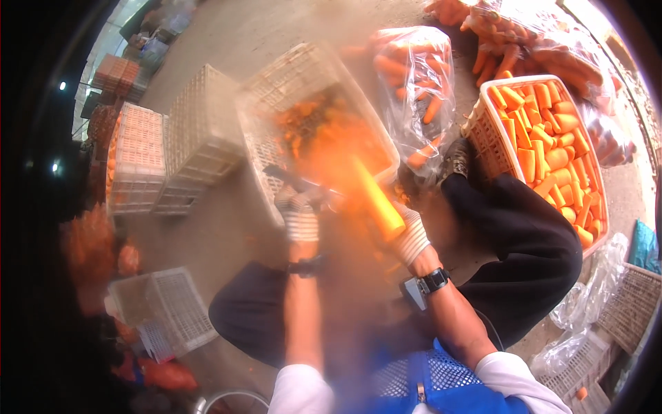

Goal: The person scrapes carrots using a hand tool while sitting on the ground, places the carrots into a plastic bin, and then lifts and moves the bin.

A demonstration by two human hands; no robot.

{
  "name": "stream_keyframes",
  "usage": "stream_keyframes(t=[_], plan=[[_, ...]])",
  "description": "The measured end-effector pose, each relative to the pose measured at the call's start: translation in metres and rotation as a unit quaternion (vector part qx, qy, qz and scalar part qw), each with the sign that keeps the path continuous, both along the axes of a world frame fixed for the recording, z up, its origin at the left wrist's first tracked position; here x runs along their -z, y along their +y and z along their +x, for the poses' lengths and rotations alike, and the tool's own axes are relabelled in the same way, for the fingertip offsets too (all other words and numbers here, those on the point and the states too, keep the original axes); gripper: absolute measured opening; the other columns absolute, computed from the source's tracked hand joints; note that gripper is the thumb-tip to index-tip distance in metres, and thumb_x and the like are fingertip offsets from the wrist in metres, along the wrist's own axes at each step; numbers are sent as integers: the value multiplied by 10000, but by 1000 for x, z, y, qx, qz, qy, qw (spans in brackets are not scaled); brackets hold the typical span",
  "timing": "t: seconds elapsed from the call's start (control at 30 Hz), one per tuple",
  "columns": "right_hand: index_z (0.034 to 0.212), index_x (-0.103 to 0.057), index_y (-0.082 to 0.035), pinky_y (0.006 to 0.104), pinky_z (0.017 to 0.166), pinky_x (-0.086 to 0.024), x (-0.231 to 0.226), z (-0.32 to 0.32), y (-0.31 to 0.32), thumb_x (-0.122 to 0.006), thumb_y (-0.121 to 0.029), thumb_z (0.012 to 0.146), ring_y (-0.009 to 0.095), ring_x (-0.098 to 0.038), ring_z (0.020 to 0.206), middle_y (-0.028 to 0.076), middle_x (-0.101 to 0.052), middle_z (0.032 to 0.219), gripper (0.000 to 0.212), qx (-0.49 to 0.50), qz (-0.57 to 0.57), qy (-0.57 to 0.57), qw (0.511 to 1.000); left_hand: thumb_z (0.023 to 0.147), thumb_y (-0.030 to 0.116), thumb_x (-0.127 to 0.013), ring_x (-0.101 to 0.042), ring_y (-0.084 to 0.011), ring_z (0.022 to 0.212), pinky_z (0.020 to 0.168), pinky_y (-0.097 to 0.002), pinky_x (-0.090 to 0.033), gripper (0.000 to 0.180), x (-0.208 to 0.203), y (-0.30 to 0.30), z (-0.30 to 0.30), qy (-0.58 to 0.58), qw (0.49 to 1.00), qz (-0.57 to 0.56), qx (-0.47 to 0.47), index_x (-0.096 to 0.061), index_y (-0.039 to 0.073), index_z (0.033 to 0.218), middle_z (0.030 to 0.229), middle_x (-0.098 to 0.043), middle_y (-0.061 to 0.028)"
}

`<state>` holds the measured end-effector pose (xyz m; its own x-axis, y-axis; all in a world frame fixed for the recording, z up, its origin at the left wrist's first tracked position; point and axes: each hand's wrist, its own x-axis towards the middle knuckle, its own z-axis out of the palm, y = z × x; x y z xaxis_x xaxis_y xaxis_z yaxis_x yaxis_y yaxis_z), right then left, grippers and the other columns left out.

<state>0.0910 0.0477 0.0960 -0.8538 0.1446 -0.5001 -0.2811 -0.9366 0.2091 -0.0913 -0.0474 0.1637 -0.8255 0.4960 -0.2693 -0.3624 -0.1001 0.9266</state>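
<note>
My left hand (299, 217), in a striped glove, is closed around a dark, blurred tool (279, 173); its kind is unclear through the haze. My right hand (412, 236), gloved alike, grips a peeled carrot (378, 204) near its thick end. The carrot slants up and left over the near side of a pale plastic crate (389, 153). Inside that crate lie orange scraps (303, 124). An orange smear hides the carrot's far end and whatever touches it.
A crate full of cut carrot pieces (541, 148) stands at the right, beside my foot. Clear bags of carrots (417, 76) lie beyond. Stacked crates (203, 134) stand at the left, and a tilted crate (169, 307) sits lower left. Plastic sheeting (586, 297) lies lower right.
</note>
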Motion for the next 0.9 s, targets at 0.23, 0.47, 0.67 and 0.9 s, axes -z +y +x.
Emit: stream_keyframes(t=[0.23,0.47,0.67,0.9], plan=[[1171,-538,13,345,822,-537,-28,-8,-9,-722,-214,820,273,-603,977,152,-623,1073,457,-20,59,10,998,743,200,-811,-527,-93,614,532,-242,-442,334,-4,-4,48,288,943,-115,121,-595,-30,852,719,-592,-12],[1183,-527,12,352,805,-523,-25,1,-1,-725,-188,797,254,-607,982,143,-629,1065,478,-26,41,-35,998,825,406,-717,-480,-131,541,505,-287,-421,437,22,17,45,334,923,-125,142,-575,1,741,619,-507,-10],[1190,-541,7,373,858,-488,-35,-7,-12,-695,-232,817,271,-598,1010,141,-626,1109,469,-56,78,-21,995,618,-92,-803,-599,-181,558,522,-306,-547,330,119,21,-111,305,936,-174,4,-546,-81,825,679,-611,-121],[1205,-544,-16,400,881,-486,-22,2,-16,-669,-255,846,280,-581,1029,141,-619,1138,449,-41,-4,-1,999,649,-252,-608,-614,-236,628,526,-351,-566,423,96,17,-151,61,978,47,-194,-554,-136,1053,843,-625,-165]])
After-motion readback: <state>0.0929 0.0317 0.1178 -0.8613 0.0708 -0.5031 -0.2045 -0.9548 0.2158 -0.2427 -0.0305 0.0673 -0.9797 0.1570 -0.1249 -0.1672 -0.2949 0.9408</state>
